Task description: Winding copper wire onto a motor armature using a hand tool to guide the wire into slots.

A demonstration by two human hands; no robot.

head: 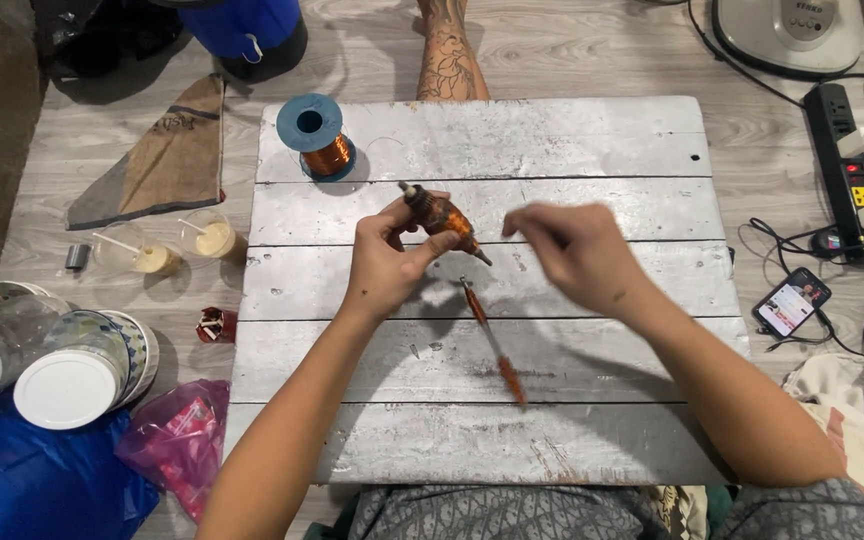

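Note:
My left hand point(384, 262) holds a small copper-wound motor armature point(439, 216) by its body, its shaft ends pointing up-left and down-right, above a white-painted plank board point(592, 150). My right hand point(574, 248) hovers just right of the armature with fingers curled; it looks blurred and I cannot see anything in it. A thin orange-handled tool point(492, 342) lies on the board below the hands. A blue spool of copper wire point(314, 134) stands at the board's far left corner.
A tattooed leg point(448, 60) of another person shows beyond the board. Left on the floor: two plastic cups point(184, 245), white-lidded jars point(67, 370), a pink bag point(177, 440), a cloth. Right: power strip point(845, 170), phone point(792, 301), cables, a white appliance.

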